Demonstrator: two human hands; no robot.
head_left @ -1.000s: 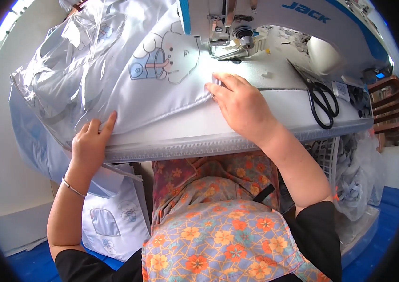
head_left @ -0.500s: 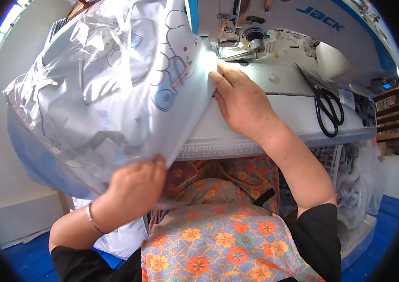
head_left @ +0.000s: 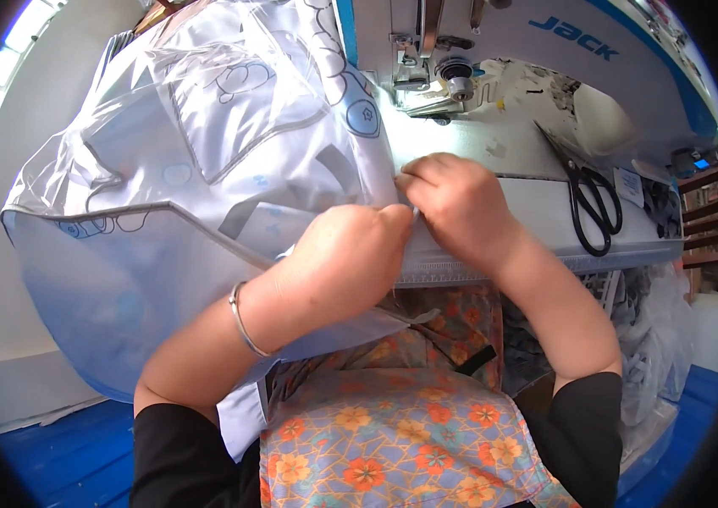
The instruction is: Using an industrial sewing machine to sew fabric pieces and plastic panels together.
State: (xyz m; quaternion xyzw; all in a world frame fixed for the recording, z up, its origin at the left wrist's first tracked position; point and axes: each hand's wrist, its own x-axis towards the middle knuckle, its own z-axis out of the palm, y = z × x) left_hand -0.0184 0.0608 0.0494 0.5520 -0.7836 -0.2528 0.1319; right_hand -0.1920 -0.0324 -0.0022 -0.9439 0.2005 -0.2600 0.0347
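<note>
A large piece of white and pale-blue printed fabric (head_left: 122,305) with clear plastic film and dark edging spreads over the left of the table and hangs off its front. My left hand (head_left: 350,254), a bangle on its wrist, is closed on the fabric's right edge. Close beside it, my right hand (head_left: 461,199) has its fingers pinched on the same edge, a little higher. The fingertips partly hide the gripped edge. Just beyond my hands stands a sewing machine (head_left: 461,80), its lamp lighting the needle area. The fabric passes left of the needle area.
Black scissors (head_left: 592,199) lie on the table to the right. A ruler strip (head_left: 452,271) runs along the table's front edge. Below right hangs a clear plastic bag (head_left: 660,330) beside grey scraps. A floral apron (head_left: 401,432) covers my lap.
My left hand has moved up and right along the fabric, close to my right hand. My right hand has come slightly nearer to me, away from the needle area. The fabric has shifted and refolded.
</note>
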